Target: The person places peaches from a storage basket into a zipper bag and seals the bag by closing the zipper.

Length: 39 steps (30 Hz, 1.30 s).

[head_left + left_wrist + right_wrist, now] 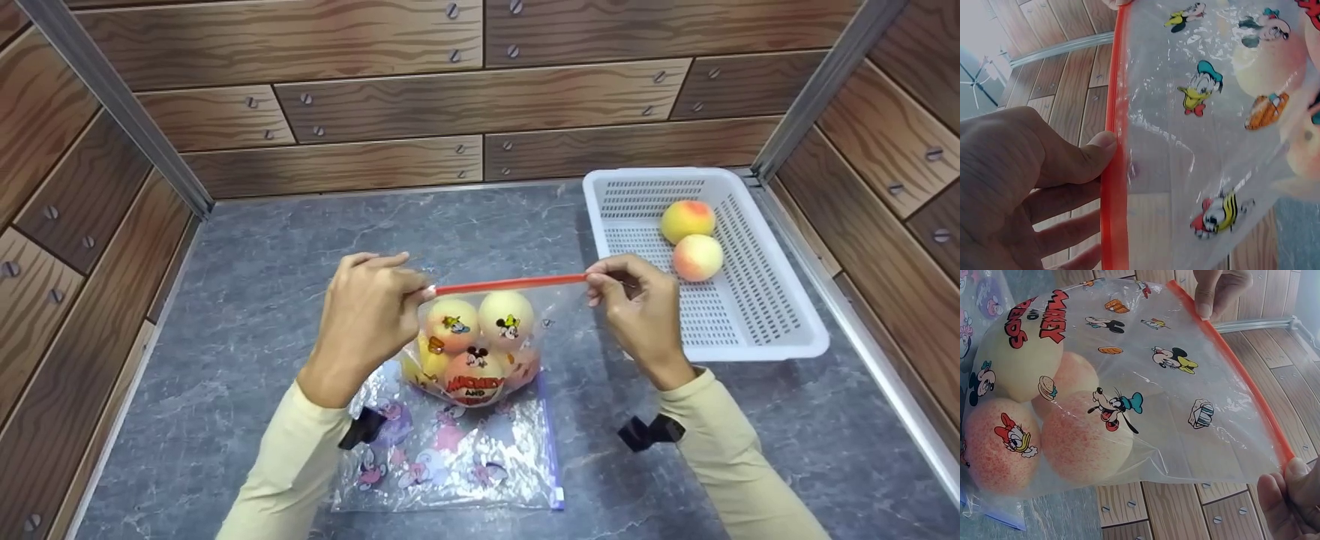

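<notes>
A clear zip bag (474,379) printed with cartoon characters holds several peaches (1086,439) and is stretched upright between both hands. Its red zip strip (510,284) runs straight across the top. My left hand (371,315) pinches the strip toward its left end, thumb on one face, as the left wrist view shows. At the strip's right end, my right hand (637,311) pinches the corner between thumb and fingers. The bag's peach-filled bottom overlaps a second, flat bag (442,480) with a purple zip edge lying on the table.
On the right stands a white perforated basket (814,341) with two peaches (694,240) in it. Wood-patterned walls (375,105) enclose the grey marbled tabletop (262,232) at the back and on both sides.
</notes>
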### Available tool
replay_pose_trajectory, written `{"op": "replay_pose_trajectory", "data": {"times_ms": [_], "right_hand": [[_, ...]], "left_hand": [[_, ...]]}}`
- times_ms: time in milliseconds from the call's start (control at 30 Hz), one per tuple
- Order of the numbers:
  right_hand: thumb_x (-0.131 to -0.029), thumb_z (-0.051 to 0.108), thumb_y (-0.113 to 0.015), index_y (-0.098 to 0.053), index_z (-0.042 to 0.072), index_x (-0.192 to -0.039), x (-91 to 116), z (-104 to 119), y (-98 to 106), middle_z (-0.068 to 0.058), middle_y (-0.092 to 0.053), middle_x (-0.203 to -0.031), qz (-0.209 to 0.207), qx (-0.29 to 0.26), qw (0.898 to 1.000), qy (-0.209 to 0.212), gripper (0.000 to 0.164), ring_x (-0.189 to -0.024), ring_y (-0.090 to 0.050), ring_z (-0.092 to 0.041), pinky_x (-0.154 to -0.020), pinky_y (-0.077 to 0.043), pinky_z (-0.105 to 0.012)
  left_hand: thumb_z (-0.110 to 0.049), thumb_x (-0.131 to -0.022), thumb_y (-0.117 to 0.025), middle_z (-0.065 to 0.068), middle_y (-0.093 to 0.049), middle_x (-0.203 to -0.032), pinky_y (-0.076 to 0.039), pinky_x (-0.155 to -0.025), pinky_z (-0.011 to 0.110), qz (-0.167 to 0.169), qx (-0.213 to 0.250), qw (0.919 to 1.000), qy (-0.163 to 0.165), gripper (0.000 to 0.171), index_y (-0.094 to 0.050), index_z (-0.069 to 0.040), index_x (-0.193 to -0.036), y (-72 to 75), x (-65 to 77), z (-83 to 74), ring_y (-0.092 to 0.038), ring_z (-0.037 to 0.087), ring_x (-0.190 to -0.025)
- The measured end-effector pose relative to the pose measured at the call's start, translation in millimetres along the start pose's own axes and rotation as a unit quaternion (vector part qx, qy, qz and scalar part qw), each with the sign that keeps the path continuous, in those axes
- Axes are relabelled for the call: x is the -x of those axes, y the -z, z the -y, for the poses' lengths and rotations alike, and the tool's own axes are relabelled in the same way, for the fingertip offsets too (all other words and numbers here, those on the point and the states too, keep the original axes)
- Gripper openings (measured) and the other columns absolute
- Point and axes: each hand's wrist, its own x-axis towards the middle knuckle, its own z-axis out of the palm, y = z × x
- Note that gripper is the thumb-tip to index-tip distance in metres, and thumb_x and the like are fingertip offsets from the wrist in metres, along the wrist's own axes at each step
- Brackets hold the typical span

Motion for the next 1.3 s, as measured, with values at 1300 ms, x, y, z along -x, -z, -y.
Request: {"op": "replay_pose_trajectory", "data": {"times_ms": [1300], "right_hand": [[-0.082,-0.002,-0.081,-0.073,-0.001,-0.098,-27,31,16,-0.008,-0.070,-0.092,0.156,0.221,0.962,0.035,0.018,-0.071,-0.057,-0.010,-0.064,-0.050,-0.015]], "left_hand": [[-0.001,-0.082,-0.081,0.010,-0.078,-0.089,-0.051,-0.097,0.051,-0.071,0.027,0.9971,-0.007,0.006,-0.079,-0.005,-0.086,21.2,36.3,50.7,-0.071,0.034,-0.105]]}}
